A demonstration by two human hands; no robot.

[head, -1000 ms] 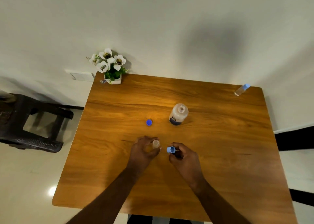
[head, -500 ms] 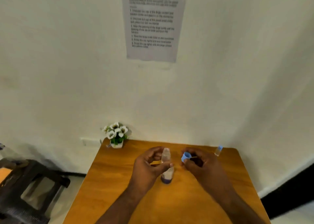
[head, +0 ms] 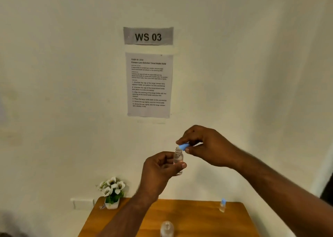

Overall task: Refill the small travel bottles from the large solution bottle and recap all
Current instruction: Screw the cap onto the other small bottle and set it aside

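My left hand holds a small clear travel bottle upright in the air in front of the wall, its neck uncovered. My right hand pinches a light blue cap just above and to the right of the bottle's mouth, tilted, touching or nearly touching the rim. The large solution bottle stands uncapped on the wooden table at the bottom edge of the view. A second small bottle with a blue cap stands at the table's far right corner.
A small white pot of white flowers sits at the table's far left corner. Printed sheets hang on the wall: a "WS 03" sign and a task sheet. A white wall socket is left of the table.
The view has tilted up from the table to the wall. Both hands rose with the bottle and cap, and the cap has come closer to the bottle's mouth.
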